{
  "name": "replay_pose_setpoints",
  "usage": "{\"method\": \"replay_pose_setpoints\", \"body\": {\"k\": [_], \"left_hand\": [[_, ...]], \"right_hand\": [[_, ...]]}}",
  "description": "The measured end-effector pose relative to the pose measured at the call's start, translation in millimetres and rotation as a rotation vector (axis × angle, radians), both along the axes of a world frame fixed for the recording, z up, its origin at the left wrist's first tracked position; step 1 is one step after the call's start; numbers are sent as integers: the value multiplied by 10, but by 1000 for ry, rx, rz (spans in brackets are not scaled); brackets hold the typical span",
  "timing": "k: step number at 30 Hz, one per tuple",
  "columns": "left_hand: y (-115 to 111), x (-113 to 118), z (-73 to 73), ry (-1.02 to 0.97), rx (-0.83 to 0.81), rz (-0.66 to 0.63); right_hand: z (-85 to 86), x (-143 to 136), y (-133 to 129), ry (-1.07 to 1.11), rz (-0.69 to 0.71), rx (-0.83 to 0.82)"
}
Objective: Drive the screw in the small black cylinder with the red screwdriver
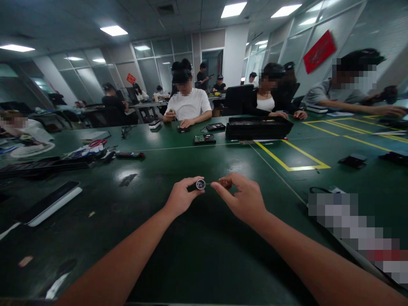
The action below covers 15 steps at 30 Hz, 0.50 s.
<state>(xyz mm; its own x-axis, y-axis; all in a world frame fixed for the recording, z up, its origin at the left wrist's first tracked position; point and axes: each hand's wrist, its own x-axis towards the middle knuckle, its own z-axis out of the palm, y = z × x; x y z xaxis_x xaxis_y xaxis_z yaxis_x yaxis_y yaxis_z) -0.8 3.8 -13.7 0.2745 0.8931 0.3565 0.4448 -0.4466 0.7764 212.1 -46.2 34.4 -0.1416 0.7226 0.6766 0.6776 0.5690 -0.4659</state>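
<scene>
– Behind, a room with lit ceiling [79, 17]; below, a broad green table [153, 259]. And the hands?
– Outstretched above it, facing: right hand [244, 196] pinching a brown-handled tool [225, 183], left hand [179, 197] holding a small round metal part [200, 184] at the shaft's end.

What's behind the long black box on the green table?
Behind the black box: a co-worker in a white top and dark sleeves, and a black chair. The strip of table directly behind it is covered by the box, so anything low there can't be seen.
</scene>
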Motion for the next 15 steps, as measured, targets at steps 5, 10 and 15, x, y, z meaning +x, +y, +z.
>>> {"method": "replay_pose_setpoints", "body": {"k": [5,10,15], "left_hand": [[-13,4,16,17,18,5],[-11,-7,28,35,16,20],[-29,8,37,36,9,13]], "right_hand": [[11,21,-6,-19,34,9],[27,19,-20,-92,168,-16],[3,-9,-6,-126,111,-62]]}}
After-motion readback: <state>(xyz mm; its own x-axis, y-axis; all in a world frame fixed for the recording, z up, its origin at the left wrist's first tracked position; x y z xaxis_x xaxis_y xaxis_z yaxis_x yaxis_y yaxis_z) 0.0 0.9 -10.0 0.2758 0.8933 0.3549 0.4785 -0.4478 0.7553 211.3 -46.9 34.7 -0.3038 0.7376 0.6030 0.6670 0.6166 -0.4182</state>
